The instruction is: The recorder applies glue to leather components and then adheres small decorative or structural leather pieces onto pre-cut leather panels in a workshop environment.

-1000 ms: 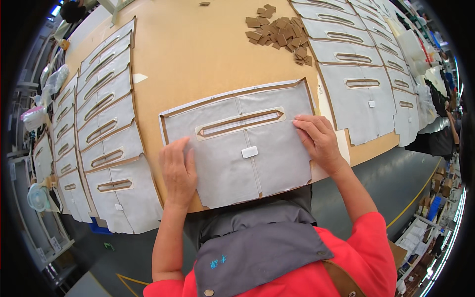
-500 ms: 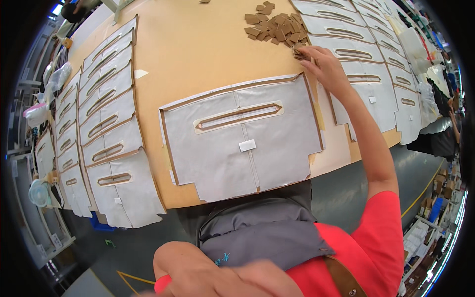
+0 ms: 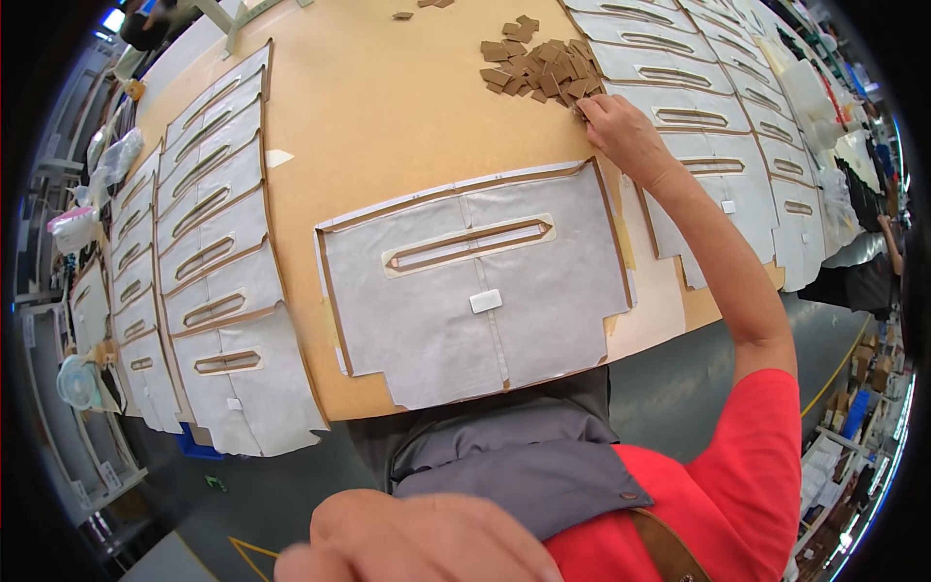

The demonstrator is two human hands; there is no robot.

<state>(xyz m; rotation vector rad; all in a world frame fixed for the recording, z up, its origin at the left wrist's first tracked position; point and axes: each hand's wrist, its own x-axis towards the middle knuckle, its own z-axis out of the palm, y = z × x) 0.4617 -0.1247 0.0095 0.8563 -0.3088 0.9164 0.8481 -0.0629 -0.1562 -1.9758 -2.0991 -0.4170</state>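
Note:
My right hand (image 3: 621, 136) reaches across the table to the near right edge of a loose pile of small brown flat pieces (image 3: 548, 73). Its fingers are pinched together, a bit of brown piece showing at their tips. Close below me, my left hand (image 3: 417, 538) is raised in front of my apron; its fingers are cut off and blurred, so what it holds, if anything, is hidden. Between my body and the pile lies a grey fabric panel (image 3: 417, 325) with brown-taped edges, a long brown-framed slot (image 3: 470, 245) and a small white tag (image 3: 486, 301).
Overlapping rows of similar grey panels lie on the left (image 3: 218, 281) and right (image 3: 703, 145) of the tan tabletop (image 3: 388, 116). A few brown scraps (image 3: 434, 3) sit at the far edge. Plastic bags (image 3: 116, 155) are at the left, and another person in dark clothes (image 3: 853, 281) is at the right.
My right hand has shifted slightly down and left at the pile's edge, its fingers drawn closer together. My left hand has moved a little lower. The view has tilted slightly.

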